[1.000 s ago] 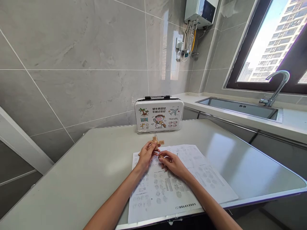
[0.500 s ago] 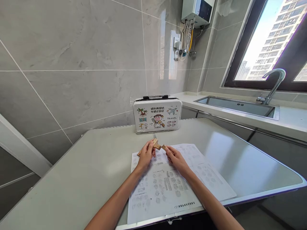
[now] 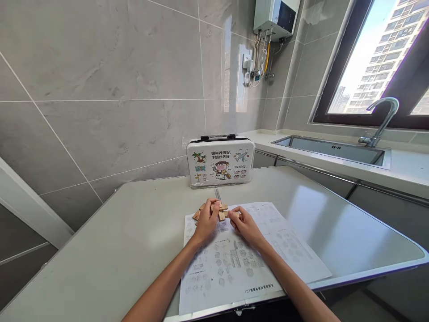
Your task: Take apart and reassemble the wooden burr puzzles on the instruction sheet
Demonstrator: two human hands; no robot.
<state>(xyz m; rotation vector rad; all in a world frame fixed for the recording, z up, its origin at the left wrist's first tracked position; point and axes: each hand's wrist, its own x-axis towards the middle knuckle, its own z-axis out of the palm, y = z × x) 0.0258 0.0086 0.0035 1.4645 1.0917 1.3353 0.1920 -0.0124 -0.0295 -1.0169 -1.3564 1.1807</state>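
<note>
Wooden pieces (image 3: 221, 216) partly behind left hand (image 3: 206, 222)

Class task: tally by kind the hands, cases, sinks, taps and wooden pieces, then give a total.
Hands: 2
Case: 1
Sink: 1
Tap: 1
Wooden pieces: partly hidden, no sure count
Total: 5, without the wooden pieces

Grey marbled wall tiles (image 3: 117, 58) rise behind a pale, smooth-topped table (image 3: 140, 228); a bright, dark-framed window (image 3: 365, 67) stands above a rectangular steel sink (image 3: 325, 147).
</note>
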